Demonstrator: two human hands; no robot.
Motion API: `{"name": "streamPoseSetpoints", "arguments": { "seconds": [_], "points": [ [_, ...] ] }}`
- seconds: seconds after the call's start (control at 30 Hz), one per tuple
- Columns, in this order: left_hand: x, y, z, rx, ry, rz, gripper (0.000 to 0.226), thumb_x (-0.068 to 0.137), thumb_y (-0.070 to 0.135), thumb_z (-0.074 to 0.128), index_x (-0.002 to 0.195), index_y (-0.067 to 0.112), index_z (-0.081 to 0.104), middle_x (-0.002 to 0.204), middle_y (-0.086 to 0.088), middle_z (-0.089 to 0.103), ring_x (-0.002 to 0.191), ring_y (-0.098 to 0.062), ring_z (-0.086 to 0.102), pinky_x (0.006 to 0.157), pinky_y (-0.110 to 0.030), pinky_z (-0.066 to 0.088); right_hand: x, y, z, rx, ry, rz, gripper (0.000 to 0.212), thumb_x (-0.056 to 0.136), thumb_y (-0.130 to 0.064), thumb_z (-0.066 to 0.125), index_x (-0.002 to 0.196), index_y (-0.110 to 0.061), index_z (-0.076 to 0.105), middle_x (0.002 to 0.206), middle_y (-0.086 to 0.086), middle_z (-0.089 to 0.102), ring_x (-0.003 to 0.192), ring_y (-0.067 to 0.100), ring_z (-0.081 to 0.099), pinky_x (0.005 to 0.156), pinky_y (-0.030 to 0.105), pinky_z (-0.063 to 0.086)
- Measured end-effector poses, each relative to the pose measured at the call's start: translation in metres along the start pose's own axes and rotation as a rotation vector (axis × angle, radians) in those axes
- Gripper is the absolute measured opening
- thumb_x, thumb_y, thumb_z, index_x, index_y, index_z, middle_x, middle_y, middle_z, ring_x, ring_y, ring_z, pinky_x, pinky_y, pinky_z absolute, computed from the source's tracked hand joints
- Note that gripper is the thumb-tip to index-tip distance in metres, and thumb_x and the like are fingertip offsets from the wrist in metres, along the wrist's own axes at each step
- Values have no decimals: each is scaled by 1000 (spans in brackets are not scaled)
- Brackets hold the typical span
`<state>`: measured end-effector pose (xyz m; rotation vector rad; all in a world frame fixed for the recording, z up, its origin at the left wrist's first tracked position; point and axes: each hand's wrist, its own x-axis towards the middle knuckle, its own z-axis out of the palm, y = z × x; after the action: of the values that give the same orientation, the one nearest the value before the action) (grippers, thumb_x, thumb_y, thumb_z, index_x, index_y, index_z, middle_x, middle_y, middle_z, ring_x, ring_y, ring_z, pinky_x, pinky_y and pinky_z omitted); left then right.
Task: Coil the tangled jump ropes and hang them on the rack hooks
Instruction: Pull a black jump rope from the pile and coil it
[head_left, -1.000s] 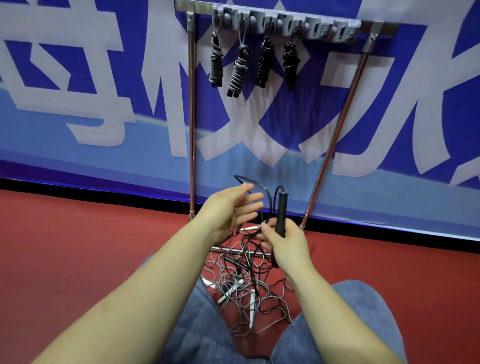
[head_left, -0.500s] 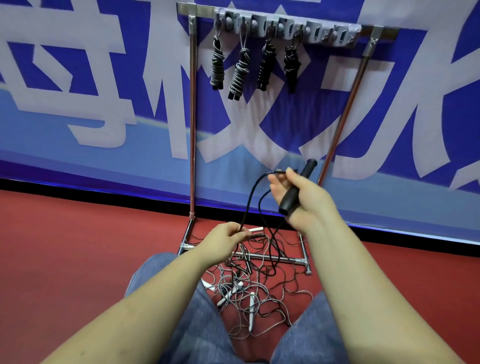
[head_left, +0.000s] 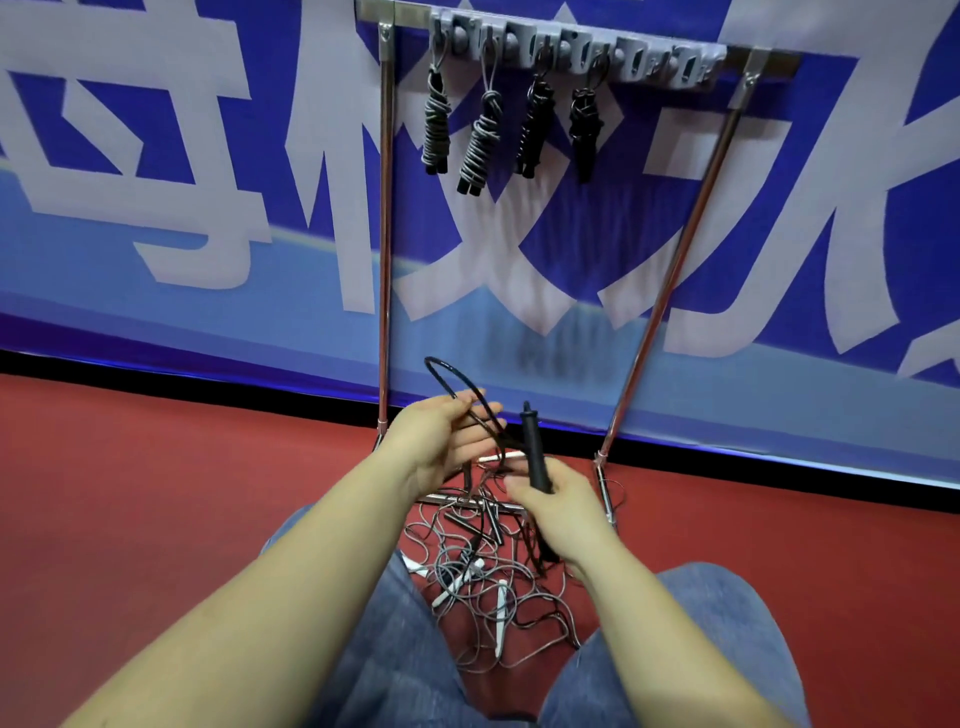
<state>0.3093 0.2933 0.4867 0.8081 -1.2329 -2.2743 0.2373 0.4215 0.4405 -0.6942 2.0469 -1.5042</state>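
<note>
Coiling rope (head_left: 470, 400) | R hand (head_left: 558, 506) grips handle (head_left: 534, 452) | L hand (head_left: 441, 441) wide, loop over fingers | keep loops even, tight

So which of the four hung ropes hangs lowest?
The second coiled rope from the left, grey-wrapped and tilted; its black handle ends reach below the other three bundles.

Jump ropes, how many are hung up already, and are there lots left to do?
Four coiled ropes already hang on the rack hooks. The right hand grips a black handle while its cord loops over the left hand. A tangled pile on the floor still waits.
</note>
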Motion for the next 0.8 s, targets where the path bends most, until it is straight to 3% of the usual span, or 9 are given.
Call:
{"name": "streamPoseSetpoints", "arguments": {
  "seconds": [0.17, 0.33, 0.47, 0.6, 0.7, 0.8],
  "points": [
    [-8, 16, 20, -144, 40, -93, 24, 103, 10, 37, 87, 8, 55, 84, -9, 66, 98, -26, 60, 82, -38, 48, -1, 3, 5, 90, 57, -11, 18, 82, -12, 71, 83, -28, 64, 86, 0, 68, 82, 17, 60, 81, 33, 48],
    [-13, 22, 33, -245, 46, -150, 23, 102, 9, 39, 85, 5, 53, 95, -13, 66, 119, -29, 57, 91, -40, 46, 0, -4, 3, 152, 119, -66, 18, 84, -14, 70, 89, -31, 64, 83, -6, 66, 79, 12, 59, 78, 29, 46],
    [-14, 30, 42, -272, 73, -142, 21, 101, 13, 45, 84, 5, 55, 113, -12, 62, 119, -26, 58, 89, -38, 46, 0, -4, 8, 217, 87, -53, 10, 85, -13, 68, 87, -23, 66, 86, 2, 67, 81, 17, 62, 75, 29, 48],
    [-5, 36, 39, -280, 114, -111, 21, 100, 12, 48, 81, 5, 55, 88, -7, 62, 99, -22, 59, 87, -38, 47, -1, -9, 9, 381, 36, 43, 1, 91, -12, 60, 91, -13, 60, 90, 9, 67, 73, 17, 69, 65, 23, 55],
    [11, 32, 30, -96, 147, -100, 22, 100, 14, 48, 79, 8, 53, 76, -5, 54, 91, -20, 56, 94, -34, 45, 1, -20, 3, 504, 45, 124, 3, 93, -13, 57, 94, -10, 58, 84, 8, 67, 65, 17, 70, 60, 25, 57],
    [20, 4, 20, 177, 74, -163, 19, 99, 22, 47, 98, 7, 58, 96, -5, 58, 98, -23, 53, 94, -33, 38, 6, -37, -6, 666, 63, 203, 4, 95, -11, 54, 92, -9, 55, 74, 5, 67, 56, 16, 69, 53, 25, 57]
  ]
}}
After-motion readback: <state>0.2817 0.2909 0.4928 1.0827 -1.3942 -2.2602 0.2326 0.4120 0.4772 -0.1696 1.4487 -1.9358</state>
